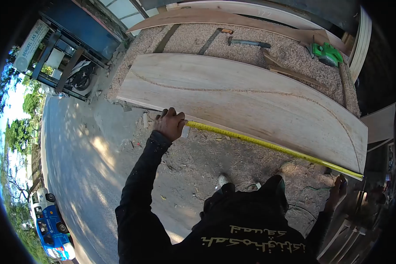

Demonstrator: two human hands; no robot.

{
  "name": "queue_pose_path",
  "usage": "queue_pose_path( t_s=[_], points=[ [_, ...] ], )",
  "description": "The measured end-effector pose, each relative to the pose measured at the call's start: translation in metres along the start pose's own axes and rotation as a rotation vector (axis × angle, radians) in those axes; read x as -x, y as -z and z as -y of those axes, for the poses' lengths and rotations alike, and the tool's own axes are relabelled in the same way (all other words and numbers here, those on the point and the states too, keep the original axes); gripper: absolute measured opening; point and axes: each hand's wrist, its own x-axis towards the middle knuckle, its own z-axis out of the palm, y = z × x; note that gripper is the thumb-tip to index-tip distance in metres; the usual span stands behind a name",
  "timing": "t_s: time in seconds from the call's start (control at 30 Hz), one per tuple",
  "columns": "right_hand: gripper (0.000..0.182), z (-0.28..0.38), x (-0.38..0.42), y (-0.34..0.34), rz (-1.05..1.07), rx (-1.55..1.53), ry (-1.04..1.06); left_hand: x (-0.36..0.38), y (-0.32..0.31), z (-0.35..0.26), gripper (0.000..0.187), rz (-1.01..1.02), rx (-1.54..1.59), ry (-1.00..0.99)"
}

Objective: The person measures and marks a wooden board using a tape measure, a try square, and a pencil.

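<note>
Head view looks down on a person in a black sleeve stretching a yellow tape measure (268,144) along the near edge of a long pale board (246,103). The left hand (170,124) is closed in a fist, pressing one end of the tape against the board's near edge toward its left end. The right hand (337,190) sits low at the right, near the board's right corner where the tape ends; whether it is open or shut around the tape or its case I cannot tell, since it is small and in shadow.

The tape runs as a straight line from the left hand down to the right, close along the board's edge, so its long axis follows the board's. As a thin metal strip it likely feels light and springy, stiff only while pulled taut, and it would probably sag or twist if tension dropped; holding it at both ends suits it.

The board lies flat on a bed of sawdust (251,39), its long axis running left to right, with a curved line drawn along its face. It looks stiff and heavy, probably best lifted by its ends.

Farther off lie a green power tool (326,53), a hammer (248,43) and more boards. A road (75,167) with a blue vehicle (53,229) lies to the left.
</note>
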Motion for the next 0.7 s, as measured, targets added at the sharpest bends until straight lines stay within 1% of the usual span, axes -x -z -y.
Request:
queue_pose_path(
  t_s=[0.07, 0.1, 0.13, 0.2, 0.27, 0.33, 0.37, 0.4, 0.5, 0.57, 0.6, 0.63, 0.67, 0.7],
  points=[
    [0.031, 0.019, 0.048, -0.018, 0.047, 0.108, 0.069, 0.004, 0.013, 0.037, 0.017, 0.011, -0.073, 0.025],
    [0.029, 0.014, 0.064, -0.026, 0.031, 0.056, 0.028, 0.006, 0.015, 0.054, 0.015, -0.039, -0.081, 0.017],
    [0.029, 0.02, 0.076, -0.034, 0.04, 0.047, 0.04, 0.007, 0.019, 0.068, 0.015, -0.05, -0.085, 0.03],
    [0.027, 0.034, 0.094, -0.054, 0.046, 0.094, -0.007, 0.008, 0.022, 0.088, 0.016, -0.089, -0.071, 0.02],
    [0.026, 0.049, 0.09, -0.066, 0.102, 0.06, 0.013, 0.009, 0.024, 0.1, 0.017, -0.084, -0.089, 0.047],
    [0.027, 0.063, 0.075, -0.081, 0.175, 0.097, 0.108, 0.007, 0.018, 0.115, 0.017, -0.09, -0.106, 0.026],
    [0.028, 0.07, 0.068, -0.093, 0.155, 0.051, 0.183, 0.006, 0.015, 0.123, 0.016, -0.105, -0.114, 0.031],
    [0.028, 0.082, 0.063, -0.105, 0.167, 0.037, 0.191, 0.007, 0.012, 0.135, 0.016, -0.112, -0.127, 0.045],
    [0.03, 0.139, 0.056, -0.149, 0.116, 0.059, 0.189, 0.001, 0.007, 0.168, 0.016, -0.058, -0.164, 0.083],
    [0.031, 0.147, 0.031, -0.184, 0.173, 0.007, 0.196, 0.0, 0.008, 0.193, 0.018, -0.055, -0.152, 0.144],
    [0.032, 0.15, 0.031, -0.204, 0.203, -0.046, 0.17, 0.0, 0.014, 0.208, 0.019, -0.04, -0.148, 0.166],
    [0.033, 0.156, 0.028, -0.219, 0.261, -0.044, 0.139, 0.002, 0.018, 0.222, 0.019, -0.006, -0.171, 0.168],
    [0.033, 0.163, 0.027, -0.236, 0.274, -0.044, 0.136, 0.003, 0.02, 0.237, 0.019, 0.002, -0.176, 0.178],
    [0.033, 0.178, 0.031, -0.253, 0.299, -0.038, 0.202, 0.003, 0.024, 0.252, 0.019, -0.025, -0.177, 0.175]
  ],
)
